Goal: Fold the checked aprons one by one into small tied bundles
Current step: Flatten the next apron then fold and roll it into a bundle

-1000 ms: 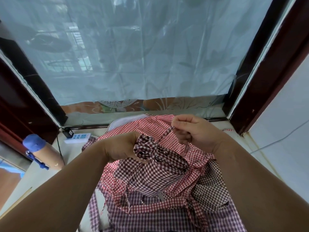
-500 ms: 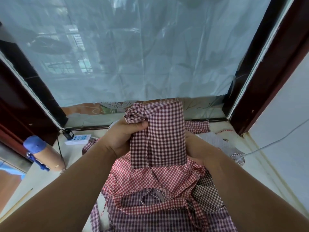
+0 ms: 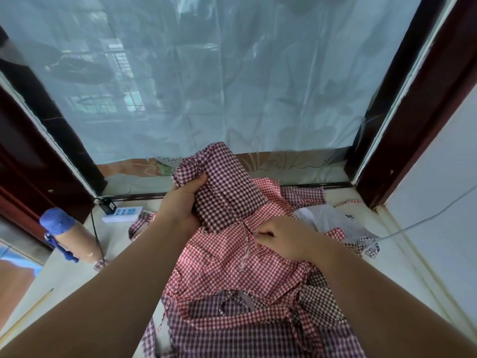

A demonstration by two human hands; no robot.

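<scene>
1. The left hand (image 3: 180,205) grips the bundle (image 3: 224,187) at its knotted end and holds it raised just above the pile (image 3: 232,332). The knot looks finished, so the bundle seems ready to go aside, well apart from the loose aprons.
2. The right hand (image 3: 286,241) pinches a fold of the red apron (image 3: 232,259), which lies on top of the pile.
3. That pinch should lift one layer only, because straps below look tangled with the apron.
4. The red apron probably needs spreading flat first, with its straps left free for tying.
</scene>
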